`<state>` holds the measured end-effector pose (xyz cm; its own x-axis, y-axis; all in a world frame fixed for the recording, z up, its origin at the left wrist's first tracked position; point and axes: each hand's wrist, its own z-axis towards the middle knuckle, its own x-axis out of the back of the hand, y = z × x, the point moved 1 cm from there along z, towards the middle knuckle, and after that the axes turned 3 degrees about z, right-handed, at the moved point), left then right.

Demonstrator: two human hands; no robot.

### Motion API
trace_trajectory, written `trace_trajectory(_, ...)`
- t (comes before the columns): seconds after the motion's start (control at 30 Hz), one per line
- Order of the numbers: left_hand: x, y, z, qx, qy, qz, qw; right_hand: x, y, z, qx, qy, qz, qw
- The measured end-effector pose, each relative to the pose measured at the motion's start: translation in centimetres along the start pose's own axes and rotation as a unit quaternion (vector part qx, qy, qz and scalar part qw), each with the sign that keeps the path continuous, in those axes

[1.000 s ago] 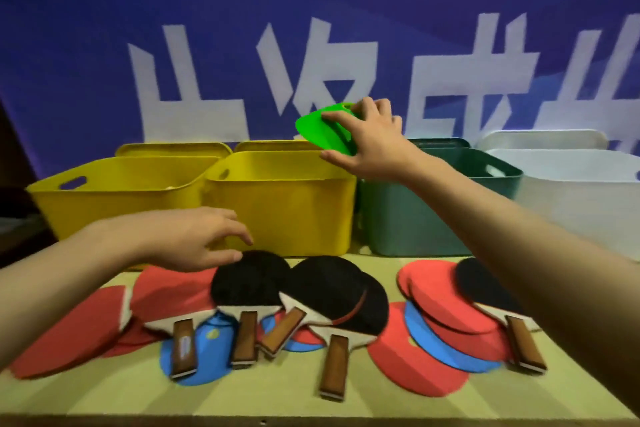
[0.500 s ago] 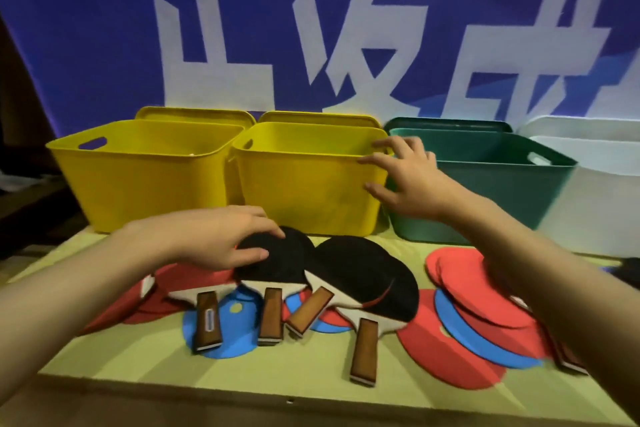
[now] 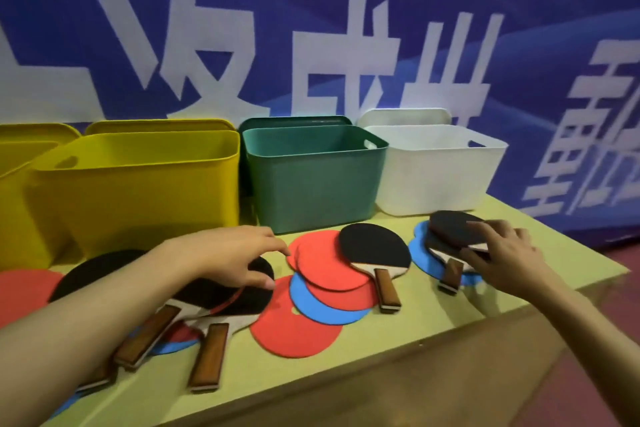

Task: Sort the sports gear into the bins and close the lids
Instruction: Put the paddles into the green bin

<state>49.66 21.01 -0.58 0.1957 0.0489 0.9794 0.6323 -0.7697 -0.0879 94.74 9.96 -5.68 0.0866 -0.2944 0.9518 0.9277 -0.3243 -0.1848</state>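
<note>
Four open bins stand in a row at the back: two yellow bins point(image 3: 138, 184), a green bin point(image 3: 311, 180) and a white bin point(image 3: 433, 177). Black-faced paddles and flat red and blue discs point(image 3: 325, 267) lie scattered before them. My right hand point(image 3: 502, 256) grips the head of the top black paddle point(image 3: 450, 230) of a small pile on a blue disc at the far right. My left hand point(image 3: 235, 260) hovers with relaxed fingers over the overlapping black paddles point(image 3: 221, 291) at the left, holding nothing. One single paddle point(image 3: 374, 251) lies in the middle.
Each bin's lid leans upright behind it, such as the green lid point(image 3: 294, 120) and the white lid point(image 3: 401, 116). A blue banner wall rises right behind. The yellow-green table point(image 3: 346, 371) ends near my body and at the right, past the pile.
My right hand no longer holds the green disc it held at the bins; it has dropped to the far right and taken hold of a black paddle. The view has swung right.
</note>
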Motion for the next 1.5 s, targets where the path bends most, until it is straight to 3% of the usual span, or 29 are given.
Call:
trace_trajectory(0.07, 0.0, 0.7, 2.0, 0.001, -0.015, 0.004, 1.0, -0.4, 2.0, -0.4, -0.051, -0.038, -0.022, 0.998)
trace_trajectory(0.2, -0.7, 2.0, 4.6, 0.018, -0.062, 0.027, 0.998, -1.6, 3.9, -0.7, -0.072, -0.099, -0.014, 0.992)
trace_trajectory(0.63, -3.0, 2.5, 6.8, 0.043, -0.144, 0.059, 0.987, -1.3, 2.6, 0.5, -0.087, -0.07, 0.1, 0.989)
trace_trajectory(0.83, -3.3, 2.2, 6.4, 0.037, -0.152, 0.039, 0.987, 0.7, -1.5, -0.1, -0.036, 0.054, 0.213, 0.975)
trace_trajectory(0.97, -2.7, 2.0, 6.8, 0.013, -0.161, 0.044, 0.986, 4.6, -6.3, 0.6, 0.069, 0.173, 0.287, 0.94)
trace_trajectory(1.07, -2.6, 1.6, 6.8, 0.009, -0.15, 0.039, 0.988, 8.0, -11.1, 3.8, 0.16, 0.221, 0.295, 0.916)
trace_trajectory(1.2, -2.4, 1.8, 6.7, 0.007, -0.141, 0.048, 0.989, 9.9, -17.7, 10.6, 0.214, 0.178, 0.263, 0.924)
trace_trajectory(1.33, -2.5, 2.3, 5.7, 0.045, -0.117, 0.072, 0.989, 7.5, -23.1, 15.4, 0.2, 0.118, 0.245, 0.941)
trace_trajectory(1.43, -1.0, 1.4, 4.1, 0.072, -0.082, 0.009, 0.994, 5.2, -25.2, 17.8, 0.186, 0.065, 0.273, 0.942)
trace_trajectory(1.5, 0.0, -0.2, 2.4, 0.105, -0.132, -0.006, 0.986, 4.5, -26.1, 19.1, 0.177, 0.026, 0.28, 0.943)
